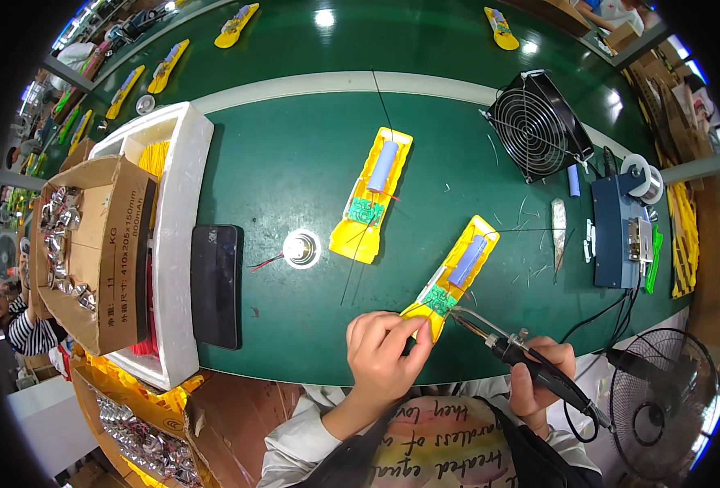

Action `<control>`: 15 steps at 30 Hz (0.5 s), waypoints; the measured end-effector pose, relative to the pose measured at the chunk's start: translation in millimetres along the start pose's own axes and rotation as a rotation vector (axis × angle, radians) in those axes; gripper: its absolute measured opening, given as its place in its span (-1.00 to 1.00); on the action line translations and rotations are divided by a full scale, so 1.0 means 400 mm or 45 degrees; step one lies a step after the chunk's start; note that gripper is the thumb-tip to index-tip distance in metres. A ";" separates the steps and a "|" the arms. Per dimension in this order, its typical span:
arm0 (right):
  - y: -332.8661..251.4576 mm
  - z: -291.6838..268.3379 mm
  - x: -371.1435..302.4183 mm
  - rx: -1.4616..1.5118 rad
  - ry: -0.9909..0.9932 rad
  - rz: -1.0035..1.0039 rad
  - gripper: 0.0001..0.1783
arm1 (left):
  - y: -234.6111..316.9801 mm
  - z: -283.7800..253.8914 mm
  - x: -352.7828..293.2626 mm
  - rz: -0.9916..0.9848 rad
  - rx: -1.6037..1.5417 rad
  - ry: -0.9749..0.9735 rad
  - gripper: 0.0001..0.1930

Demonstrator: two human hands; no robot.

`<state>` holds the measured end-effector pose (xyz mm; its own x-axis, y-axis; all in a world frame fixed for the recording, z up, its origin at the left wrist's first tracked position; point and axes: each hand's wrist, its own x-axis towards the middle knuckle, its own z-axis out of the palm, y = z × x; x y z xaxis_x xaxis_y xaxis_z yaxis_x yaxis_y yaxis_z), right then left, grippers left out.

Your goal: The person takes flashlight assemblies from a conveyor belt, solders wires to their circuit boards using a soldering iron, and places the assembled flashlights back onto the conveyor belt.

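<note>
Left hand [384, 358] pinches the near end of a yellow casing [448, 264] on the worktop [295, 171], near right; right hand [544, 376] grips a soldering iron [508, 350], tip by its green board [439, 300]

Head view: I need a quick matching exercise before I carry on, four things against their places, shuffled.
Things
1. Soldering iron
2. Black phone
3. Nearer yellow shell
4. Round lamp

Places
A. At the fingertips of the left hand
B. Between the phone and the farther yellow shell
C. In the right hand
D. Beside the white foam box

Pairs: 1-C, 2-D, 3-A, 4-B
</note>
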<state>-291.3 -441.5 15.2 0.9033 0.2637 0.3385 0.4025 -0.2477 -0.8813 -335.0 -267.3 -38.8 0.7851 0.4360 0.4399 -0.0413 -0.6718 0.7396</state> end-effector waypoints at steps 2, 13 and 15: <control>-0.001 0.004 0.000 -0.038 -0.029 -0.042 -0.74 | -0.002 0.000 -0.003 0.000 -0.003 -0.004 -0.84; 0.003 0.017 0.007 -0.046 -0.046 -0.061 -0.75 | -0.006 0.001 -0.007 0.010 -0.027 0.004 -0.81; 0.002 0.015 0.006 -0.052 -0.052 -0.047 -0.75 | -0.006 0.002 -0.007 0.007 -0.023 0.008 -0.81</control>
<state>-289.5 -435.5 13.3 0.8811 0.3113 0.3559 0.4420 -0.2748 -0.8539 -336.5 -267.3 -42.2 0.7811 0.4360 0.4470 -0.0570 -0.6631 0.7463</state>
